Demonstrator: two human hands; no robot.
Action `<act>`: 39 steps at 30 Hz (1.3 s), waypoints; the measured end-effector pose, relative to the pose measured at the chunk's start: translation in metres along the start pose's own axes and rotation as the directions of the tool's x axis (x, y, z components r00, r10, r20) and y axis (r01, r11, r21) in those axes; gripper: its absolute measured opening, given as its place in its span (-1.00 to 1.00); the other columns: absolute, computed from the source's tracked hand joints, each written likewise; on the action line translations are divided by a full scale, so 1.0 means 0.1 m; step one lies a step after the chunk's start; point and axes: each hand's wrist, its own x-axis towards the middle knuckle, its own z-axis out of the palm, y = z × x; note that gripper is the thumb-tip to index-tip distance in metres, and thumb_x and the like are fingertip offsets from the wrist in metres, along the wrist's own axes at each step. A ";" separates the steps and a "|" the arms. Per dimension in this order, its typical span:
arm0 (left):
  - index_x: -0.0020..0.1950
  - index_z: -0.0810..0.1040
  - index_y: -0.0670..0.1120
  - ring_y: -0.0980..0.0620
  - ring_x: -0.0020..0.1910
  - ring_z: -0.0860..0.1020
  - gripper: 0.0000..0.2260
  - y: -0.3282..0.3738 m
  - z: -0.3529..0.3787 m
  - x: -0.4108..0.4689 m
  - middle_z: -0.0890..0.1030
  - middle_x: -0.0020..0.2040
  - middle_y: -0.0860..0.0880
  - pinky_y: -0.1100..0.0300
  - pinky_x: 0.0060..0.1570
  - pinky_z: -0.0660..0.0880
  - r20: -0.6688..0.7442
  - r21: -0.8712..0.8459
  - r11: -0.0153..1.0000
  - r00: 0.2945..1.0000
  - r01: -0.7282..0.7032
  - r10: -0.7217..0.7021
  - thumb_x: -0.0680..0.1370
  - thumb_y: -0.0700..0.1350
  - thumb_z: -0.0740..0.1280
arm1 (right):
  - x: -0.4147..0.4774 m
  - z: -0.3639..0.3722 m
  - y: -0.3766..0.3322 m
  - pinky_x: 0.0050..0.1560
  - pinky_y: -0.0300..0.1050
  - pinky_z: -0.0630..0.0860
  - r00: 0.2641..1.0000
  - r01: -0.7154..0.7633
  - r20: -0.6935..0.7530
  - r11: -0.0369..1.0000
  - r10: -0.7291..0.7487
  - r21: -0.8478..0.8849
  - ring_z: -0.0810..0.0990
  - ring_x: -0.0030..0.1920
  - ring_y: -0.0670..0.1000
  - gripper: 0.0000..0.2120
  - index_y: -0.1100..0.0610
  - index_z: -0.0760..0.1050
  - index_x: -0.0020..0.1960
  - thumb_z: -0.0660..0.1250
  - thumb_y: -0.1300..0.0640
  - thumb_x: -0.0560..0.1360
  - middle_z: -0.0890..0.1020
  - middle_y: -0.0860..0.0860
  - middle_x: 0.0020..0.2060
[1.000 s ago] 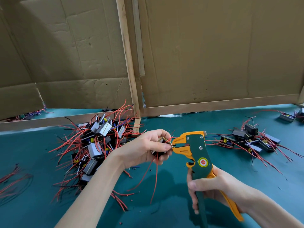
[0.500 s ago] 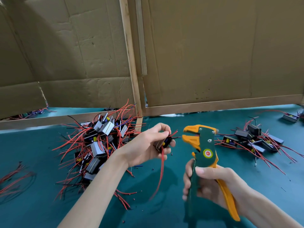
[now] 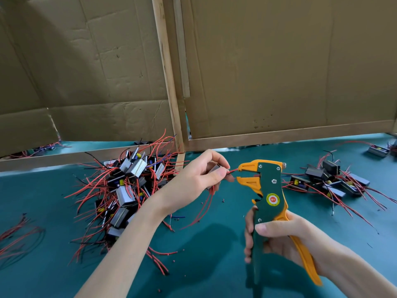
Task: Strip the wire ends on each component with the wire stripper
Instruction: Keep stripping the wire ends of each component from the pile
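Note:
My left hand (image 3: 198, 179) holds a small grey component (image 3: 213, 168) and pinches its red wire (image 3: 231, 172) between thumb and fingers. The wire end points right, at the open orange jaws of the wire stripper (image 3: 267, 190). My right hand (image 3: 277, 237) grips the stripper's green and orange handles, holding the tool upright with the jaws facing left. Other red wires hang down from the component below my left hand.
A big pile of components with red wires (image 3: 126, 186) lies left of my left arm. A smaller group of components (image 3: 330, 181) lies at the right. Loose red wires (image 3: 17, 235) lie at the far left. Cardboard walls (image 3: 279, 72) close the back of the green table (image 3: 204, 254).
The wire came out of the stripper jaws and the two hands drew apart. Now my left hand has brought a red wire end back up to the open jaws.

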 end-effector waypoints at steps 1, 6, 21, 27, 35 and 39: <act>0.04 0.44 -0.10 0.03 -0.24 0.44 -0.86 0.02 0.00 -0.01 0.65 -0.10 0.01 0.18 -0.13 0.43 0.010 0.028 1.000 1.000 -0.012 0.012 0.55 -0.07 0.19 | 0.00 0.00 0.00 -0.12 0.21 0.57 1.000 0.000 -0.003 1.000 0.000 -0.001 0.58 -0.24 0.28 -0.79 0.31 0.54 -0.19 0.47 0.22 0.25 0.55 0.33 -0.27; 0.03 0.46 -0.13 0.07 -0.24 0.43 -0.90 0.05 0.00 -0.03 0.64 -0.09 0.02 0.15 -0.10 0.44 0.026 0.133 0.991 0.999 -0.023 0.020 0.65 -0.20 0.16 | -0.03 0.02 -0.03 -0.13 0.20 0.58 1.000 -0.004 0.014 1.000 0.004 -0.009 0.59 -0.25 0.27 -0.81 0.30 0.53 -0.20 0.45 0.23 0.26 0.55 0.32 -0.28; 0.04 0.48 -0.11 0.12 -0.27 0.46 -0.89 0.10 0.04 -0.04 0.62 -0.14 0.09 0.23 -0.13 0.46 0.049 0.208 0.978 0.999 0.003 -0.014 0.65 -0.16 0.17 | -0.07 -0.01 0.02 -0.29 0.09 0.57 0.996 -0.028 -0.087 0.996 0.020 -0.086 0.55 -0.40 0.22 -0.64 0.18 0.56 -0.23 0.66 0.06 0.16 0.52 0.28 -0.39; 0.04 0.48 -0.02 0.14 -0.25 0.48 -0.91 0.02 0.02 -0.02 0.63 -0.10 0.10 0.22 -0.09 0.46 0.031 0.257 0.963 0.995 0.081 -0.092 0.65 -0.11 0.18 | -0.02 0.10 0.11 -0.50 -0.12 0.43 0.964 -0.012 -0.265 0.988 -0.030 -0.157 0.41 -0.55 0.11 -0.63 0.14 0.44 -0.45 0.58 -0.05 0.12 0.43 0.18 -0.53; 0.08 0.44 0.00 -0.02 -0.05 0.55 -0.93 -0.15 -0.06 0.04 0.64 -0.01 0.03 0.08 0.07 0.46 -0.121 0.242 0.953 0.980 0.181 -0.155 0.64 -0.13 0.18 | 0.10 -0.13 0.11 -0.04 0.16 0.59 0.994 -0.060 -0.069 0.937 0.089 0.344 0.63 -0.17 0.25 -0.68 0.28 0.59 -0.13 0.59 0.29 0.17 0.58 0.25 -0.20; 0.18 0.42 -0.02 0.21 -0.16 0.49 -0.83 -0.02 0.00 0.13 0.60 0.07 -0.13 0.33 -0.06 0.41 -0.235 0.174 0.984 0.972 0.029 0.013 0.61 -0.19 0.24 | 0.13 -0.23 0.07 -0.21 0.16 0.63 0.935 -0.107 -0.260 0.891 0.241 0.442 0.65 -0.27 0.26 -0.78 0.35 0.60 -0.23 0.44 0.43 0.13 0.60 0.28 -0.25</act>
